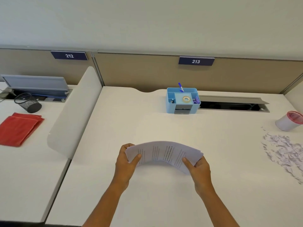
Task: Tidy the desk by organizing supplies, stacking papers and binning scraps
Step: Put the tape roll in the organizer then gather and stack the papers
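Seen from above, looking down at a white desk (114, 122). Held over its near middle, a stack of printed papers (164, 153), bowed upward in an arch between two hands. Gripped at its left end by the left hand (127, 163), thumb on top of the sheets and fingers curled underneath. Gripped at its right end by the right hand (199, 167) in the same way, thumb lying on the printed face, fingers hidden below. Lifted in the centre, lower at both held ends; whether touching the desk beneath, impossible to tell.

Farther back, against the tan partition (147, 71), stood a light blue organizer (169, 102), well apart from the hands. Inside it, a roll of tape (186, 99) lying flat in the middle compartment, a blue pen (180, 86) standing tilted in the rear compartment, and a purple item (196, 100) in the right compartment, too small to identify. Just right of it, an open cable slot (232, 105) in the desk.

Spread at the far right, a loose pile of paper scraps (285, 153). Just behind the scraps, a small white bin with a red rim (288, 121), appearing tilted.

On the neighbouring desk to the left, beyond a white divider (73, 112), lay a folded red cloth (18, 128) and a black mesh cup (27, 103), appearing tilted.
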Motion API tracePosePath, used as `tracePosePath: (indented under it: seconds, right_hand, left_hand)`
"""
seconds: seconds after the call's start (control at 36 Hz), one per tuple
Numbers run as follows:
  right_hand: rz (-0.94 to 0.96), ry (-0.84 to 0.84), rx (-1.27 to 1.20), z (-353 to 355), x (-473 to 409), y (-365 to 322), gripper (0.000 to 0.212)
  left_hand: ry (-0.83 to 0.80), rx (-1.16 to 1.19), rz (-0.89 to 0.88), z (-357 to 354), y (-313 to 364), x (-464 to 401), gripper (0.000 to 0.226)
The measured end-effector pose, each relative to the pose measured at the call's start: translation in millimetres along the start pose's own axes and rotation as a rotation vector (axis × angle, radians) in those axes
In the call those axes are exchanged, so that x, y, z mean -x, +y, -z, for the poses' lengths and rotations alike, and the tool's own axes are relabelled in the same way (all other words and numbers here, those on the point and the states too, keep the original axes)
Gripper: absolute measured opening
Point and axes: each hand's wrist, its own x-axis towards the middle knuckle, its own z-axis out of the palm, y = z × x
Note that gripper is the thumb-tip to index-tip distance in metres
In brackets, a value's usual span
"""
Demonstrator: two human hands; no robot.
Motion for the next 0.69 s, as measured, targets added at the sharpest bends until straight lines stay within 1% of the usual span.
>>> tracePosePath:
  seconds: [0.08, 0.19, 0.31, 0.44, 0.58, 0.69]
  right_hand:
    - [-0.010, 0.010, -0.012, -1, -1, 4, 0.047]
    - [-0.003, 0.005, -0.019, -6, -2, 7, 0.055]
    - [0.007, 0.013, -0.049, -5, -5, 3, 0.051]
    - [0.012, 0.016, -0.049, -5, -5, 4, 0.051]
    - [-0.004, 0.022, -0.041, -7, -5, 5, 0.048]
    - [-0.008, 0.020, -0.009, -5, -6, 4, 0.039]
  left_hand:
    - [-0.010, 0.019, 0.002, 1, -6, 0, 0.045]
    - [-0.023, 0.018, -0.019, -4, -7, -2, 0.053]
    - [-0.012, 0.027, -0.020, -3, -9, -8, 0.062]
    - [-0.060, 0.017, -0.045, -3, -11, -12, 0.068]
    - [-0.062, 0.018, -0.063, -4, -12, -16, 0.064]
    - [-0.034, -0.005, -0.066, 0, -10, -20, 0.052]
